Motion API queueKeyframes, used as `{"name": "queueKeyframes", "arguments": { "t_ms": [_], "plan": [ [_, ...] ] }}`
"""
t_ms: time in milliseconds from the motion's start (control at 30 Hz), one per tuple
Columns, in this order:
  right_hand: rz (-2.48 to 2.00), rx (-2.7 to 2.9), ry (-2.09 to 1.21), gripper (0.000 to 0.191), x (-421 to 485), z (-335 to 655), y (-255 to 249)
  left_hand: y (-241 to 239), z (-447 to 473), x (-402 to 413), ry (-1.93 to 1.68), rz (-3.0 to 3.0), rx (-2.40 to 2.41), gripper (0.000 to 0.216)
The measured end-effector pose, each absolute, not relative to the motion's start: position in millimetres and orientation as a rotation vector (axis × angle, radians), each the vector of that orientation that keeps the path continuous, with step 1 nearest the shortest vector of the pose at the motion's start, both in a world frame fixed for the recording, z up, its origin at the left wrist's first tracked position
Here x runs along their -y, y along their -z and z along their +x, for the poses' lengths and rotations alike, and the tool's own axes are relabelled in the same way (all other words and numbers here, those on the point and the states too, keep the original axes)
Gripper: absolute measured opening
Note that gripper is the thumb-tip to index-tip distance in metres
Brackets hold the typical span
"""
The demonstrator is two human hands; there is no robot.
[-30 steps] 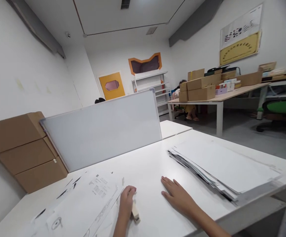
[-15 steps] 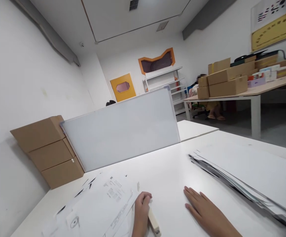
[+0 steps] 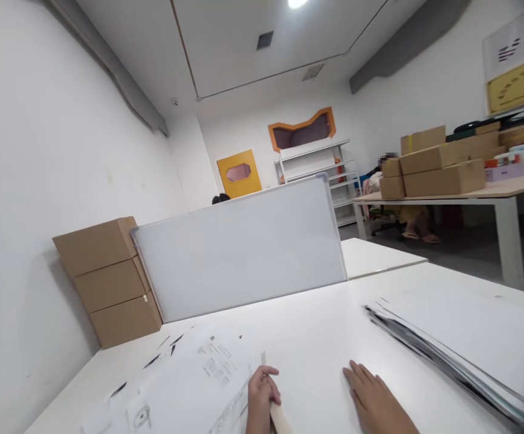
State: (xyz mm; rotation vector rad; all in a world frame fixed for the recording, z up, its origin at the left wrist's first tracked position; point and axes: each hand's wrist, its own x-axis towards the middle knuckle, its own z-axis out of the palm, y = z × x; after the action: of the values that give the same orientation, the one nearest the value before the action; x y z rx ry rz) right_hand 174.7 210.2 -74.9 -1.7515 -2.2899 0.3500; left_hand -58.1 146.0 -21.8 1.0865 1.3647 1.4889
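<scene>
Two hands sit at the bottom edge of the frame. Left hand [image 3: 262, 401] is curled around a pale cream, block-shaped stamp [image 3: 280, 419], held just right of the printed sheets [image 3: 190, 386] at lower left. Right hand [image 3: 374, 404] lies flat and open, holding nothing, on the white table [image 3: 316, 337]. Bare tabletop stretches ahead to the whiteboard [image 3: 244, 247] standing upright mid-frame. At lower right a thick paper stack [image 3: 461, 343] borders the right hand's side. Cardboard boxes [image 3: 108, 280] are stacked against the left wall.
</scene>
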Motion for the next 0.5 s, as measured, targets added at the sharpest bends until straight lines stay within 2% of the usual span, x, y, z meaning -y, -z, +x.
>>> {"name": "queueKeyframes", "arguments": {
  "t_ms": [100, 300, 500],
  "plan": [
    [-1.695, 2.173, -0.389, 0.054, -222.8, 160.7, 79.2, 22.8, -59.9, -150.1, -1.494, 1.060, -1.261, 0.030],
    [-1.294, 1.885, -0.856, 0.052, -250.6, 62.4, 50.5, 25.5, -63.0, -151.6, -1.548, 0.930, -1.088, 0.034],
    [-0.615, 2.360, -0.887, 0.050, -241.7, 0.7, 48.8, 29.5, -72.7, -155.4, -1.470, 0.766, -0.836, 0.040]
  ]
}}
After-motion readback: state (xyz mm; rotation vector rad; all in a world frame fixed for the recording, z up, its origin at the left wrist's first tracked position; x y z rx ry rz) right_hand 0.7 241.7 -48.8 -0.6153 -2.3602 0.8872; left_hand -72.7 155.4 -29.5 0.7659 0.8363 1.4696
